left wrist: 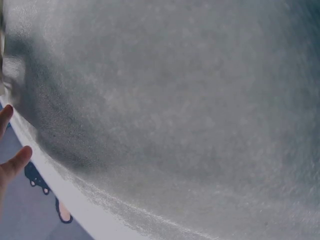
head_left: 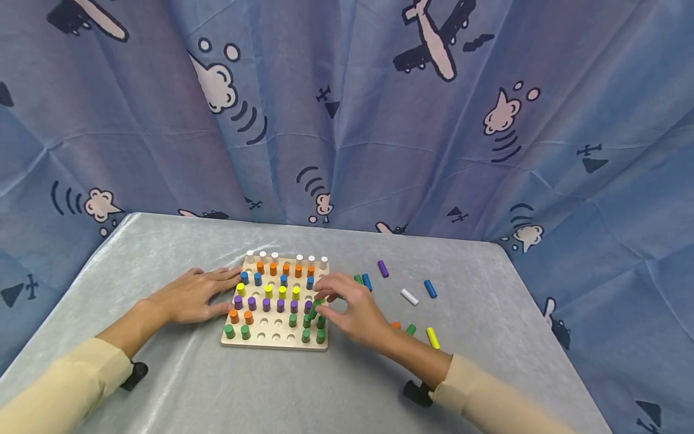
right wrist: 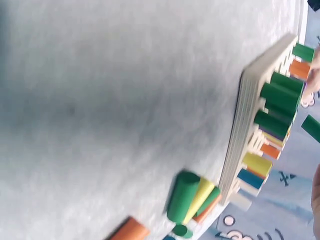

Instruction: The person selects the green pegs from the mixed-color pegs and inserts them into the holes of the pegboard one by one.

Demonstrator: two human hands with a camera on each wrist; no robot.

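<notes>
A wooden pegboard [head_left: 275,345] lies on the table, with rows of white, orange, blue, yellow, purple and green pegs standing in it. Several holes in the two nearest rows show no peg. My left hand [head_left: 195,296] lies at the board's left edge, fingers extended and the fingertips touching it. Over the board's right side, my right hand [head_left: 355,308] pinches a green peg [head_left: 315,306] between thumb and fingers, tilted above the standing green pegs. In the right wrist view this green peg [right wrist: 312,128] appears apart from the board, at the right edge.
Loose pegs are scattered right of the board: a purple peg [head_left: 383,269], a blue peg [head_left: 431,289], a white peg [head_left: 409,296], a yellow peg [head_left: 432,338] and others, some partly behind my right hand and forearm. A patterned blue curtain [head_left: 347,120] hangs behind the grey table [head_left: 179,386].
</notes>
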